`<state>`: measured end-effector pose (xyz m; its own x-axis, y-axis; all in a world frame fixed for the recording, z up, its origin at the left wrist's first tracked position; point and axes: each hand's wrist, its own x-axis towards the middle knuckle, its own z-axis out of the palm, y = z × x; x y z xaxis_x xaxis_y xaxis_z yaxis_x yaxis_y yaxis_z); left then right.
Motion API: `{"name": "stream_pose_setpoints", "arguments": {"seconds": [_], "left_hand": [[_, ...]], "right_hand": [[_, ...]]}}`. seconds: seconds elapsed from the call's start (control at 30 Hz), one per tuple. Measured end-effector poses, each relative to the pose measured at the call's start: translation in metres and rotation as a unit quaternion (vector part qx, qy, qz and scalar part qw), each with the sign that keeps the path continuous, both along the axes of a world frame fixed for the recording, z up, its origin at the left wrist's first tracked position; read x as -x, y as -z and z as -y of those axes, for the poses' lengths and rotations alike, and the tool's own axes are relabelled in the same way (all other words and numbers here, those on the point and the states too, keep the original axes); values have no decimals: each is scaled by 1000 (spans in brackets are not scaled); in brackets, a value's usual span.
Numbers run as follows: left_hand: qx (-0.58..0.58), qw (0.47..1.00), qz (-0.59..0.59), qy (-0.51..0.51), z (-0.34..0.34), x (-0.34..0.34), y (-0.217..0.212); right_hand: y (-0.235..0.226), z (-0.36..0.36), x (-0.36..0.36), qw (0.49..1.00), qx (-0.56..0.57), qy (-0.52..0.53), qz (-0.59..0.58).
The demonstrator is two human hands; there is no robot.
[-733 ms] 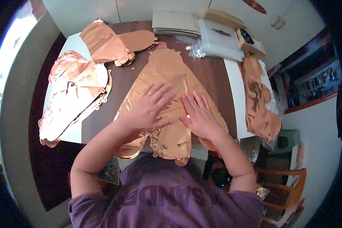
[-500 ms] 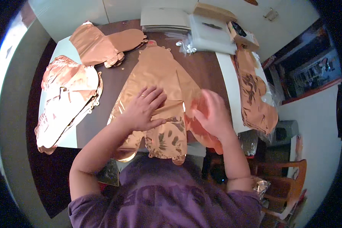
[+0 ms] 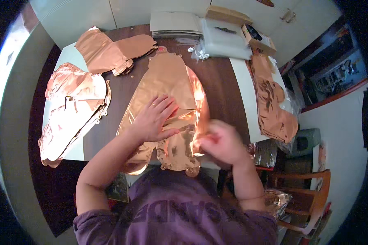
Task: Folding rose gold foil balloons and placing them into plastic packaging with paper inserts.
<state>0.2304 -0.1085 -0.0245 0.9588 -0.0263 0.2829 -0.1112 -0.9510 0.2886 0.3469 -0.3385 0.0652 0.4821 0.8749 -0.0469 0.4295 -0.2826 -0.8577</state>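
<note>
Left hand [image 3: 154,118] flat, released, pressing crinkled copper foil balloon [image 3: 167,87], long axis running away from person; right hand [image 3: 221,141] grasps its right edge.

left hand [image 3: 153,120] flat, fingers spread, pressing copper foil balloon [image 3: 167,85] on the desk [image 3: 223,87]. right hand [image 3: 218,141], blurred, lifts the balloon's right edge. more foil balloons [image 3: 75,108] left of it.

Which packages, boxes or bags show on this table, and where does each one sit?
Clear plastic bags: a flat, see-through stack at the far edge, right of centre.
Cardboard box: flat and brown, behind the bags.
Small open box: brown with dark contents, at the far right corner.
Grey card stack: flat and rectangular, at the far edge, centre.
No screens visible.
</note>
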Motion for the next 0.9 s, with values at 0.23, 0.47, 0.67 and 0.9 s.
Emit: {"name": "stream_pose_setpoints", "arguments": {"seconds": [0.23,0.47,0.67,0.9], "left_hand": [[-17,998,-50,24,-3,2,-5],[-58,998,-27,17,-5,1,4],[-9,1000,-18,11,-3,2,4],[114,993,-3,12,-7,2,-5]], "right_hand": [[46,-33,-26,970,-166,-159,83],[79,-47,-45,940,59,-60,330],[82,-57,-39,924,78,-111,357],[81,-61,-35,911,111,-102,384]]}}
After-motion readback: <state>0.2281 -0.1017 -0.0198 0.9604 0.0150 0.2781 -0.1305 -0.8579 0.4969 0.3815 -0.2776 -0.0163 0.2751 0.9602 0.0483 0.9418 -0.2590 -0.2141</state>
